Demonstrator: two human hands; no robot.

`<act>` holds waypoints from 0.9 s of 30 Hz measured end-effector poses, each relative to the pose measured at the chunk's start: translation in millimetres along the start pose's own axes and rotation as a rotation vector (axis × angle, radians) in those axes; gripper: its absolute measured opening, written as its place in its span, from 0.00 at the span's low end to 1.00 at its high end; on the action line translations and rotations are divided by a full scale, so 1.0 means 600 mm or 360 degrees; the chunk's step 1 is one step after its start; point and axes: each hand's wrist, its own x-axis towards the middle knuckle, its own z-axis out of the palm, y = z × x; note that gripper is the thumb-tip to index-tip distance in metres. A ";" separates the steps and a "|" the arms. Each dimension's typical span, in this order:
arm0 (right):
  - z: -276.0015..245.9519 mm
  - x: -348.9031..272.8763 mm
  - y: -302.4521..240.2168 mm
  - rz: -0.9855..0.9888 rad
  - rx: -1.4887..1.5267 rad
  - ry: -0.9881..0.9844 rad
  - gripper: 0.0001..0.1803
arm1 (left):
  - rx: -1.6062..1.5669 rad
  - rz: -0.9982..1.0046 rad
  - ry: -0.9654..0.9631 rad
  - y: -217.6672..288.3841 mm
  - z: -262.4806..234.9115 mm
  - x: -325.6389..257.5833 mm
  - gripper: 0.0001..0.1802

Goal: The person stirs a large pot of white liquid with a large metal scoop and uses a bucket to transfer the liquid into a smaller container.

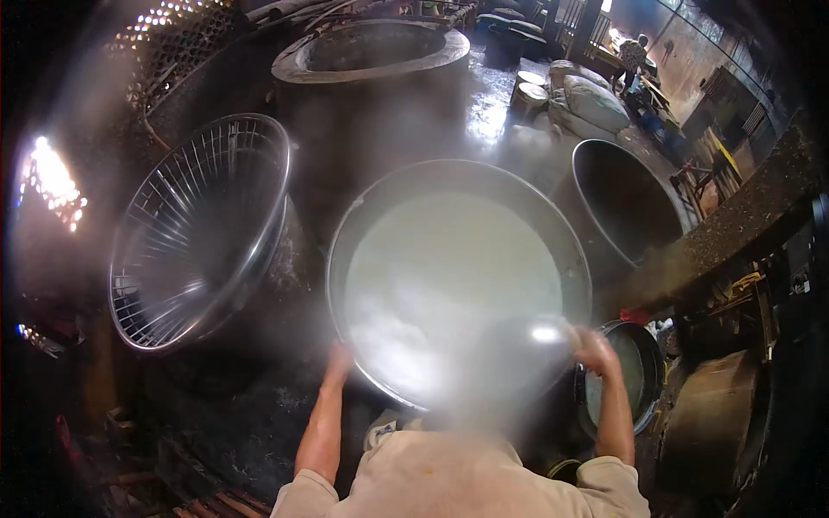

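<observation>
A large round metal vat (pixel 570 259) stands in front of me, holding a pale, milky liquid (pixel 449 250) under steam. My left hand (pixel 340 354) is at the vat's near left rim; haze and blur hide how its fingers lie. At the near right side, my right hand (pixel 594 350) is closed round the edge or handle of a rounded, shiny metal bowl-like scoop (pixel 518 350). The scoop is over the near right part of the vat, its lower part lost in steam. Whether it touches the liquid I cannot tell.
A slatted metal basket (pixel 173 224) leans at the left. Behind stands a wide round stone-like tub (pixel 371 73). To the right are a tilted dark vat (pixel 626 198) and a smaller liquid-filled tub (pixel 643 371). Sacks (pixel 596 99) and another person (pixel 632 60) are farther back.
</observation>
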 end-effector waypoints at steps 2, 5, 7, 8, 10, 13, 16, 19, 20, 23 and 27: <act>-0.031 0.017 -0.016 0.0056 0.0132 0.0160 0.19 | 0.0168 -0.0008 0.0115 -0.011 0.002 0.005 0.30; 0.038 0.106 0.048 0.0030 0.0029 0.0632 0.21 | 0.0149 -0.0127 -0.0021 0.013 0.000 0.004 0.31; 0.087 0.157 0.072 0.0125 -0.0020 0.0736 0.23 | 0.0221 -0.0180 -0.0060 0.032 -0.003 -0.005 0.31; 0.113 0.182 0.081 0.0052 0.0242 0.0776 0.19 | 0.0285 -0.0232 -0.0091 0.042 -0.006 -0.010 0.31; 0.153 0.212 0.078 -0.0035 0.0507 0.0798 0.17 | 0.0251 -0.0203 -0.0109 0.062 -0.017 -0.027 0.30; 0.229 0.245 0.059 0.0184 0.0324 0.0529 0.16 | 0.0303 -0.0152 -0.0063 0.018 -0.022 -0.003 0.27; 0.321 0.264 0.135 -0.0074 0.0362 0.0579 0.16 | 0.0375 -0.0040 -0.0067 0.020 0.015 0.029 0.25; 0.363 0.197 0.019 -0.0227 0.0199 0.0599 0.15 | 0.0406 -0.0036 -0.0081 0.020 -0.011 0.004 0.24; 0.351 0.166 -0.042 -0.0076 0.0312 0.0401 0.15 | 0.0451 -0.0001 -0.0147 0.022 -0.030 -0.005 0.24; 0.413 0.156 -0.037 -0.0065 0.0431 0.0377 0.14 | 0.0395 0.0195 -0.0193 0.011 -0.007 0.027 0.26; 0.362 0.069 -0.206 0.0182 0.0608 0.0038 0.17 | 0.0171 0.0113 -0.0355 -0.003 -0.037 0.034 0.22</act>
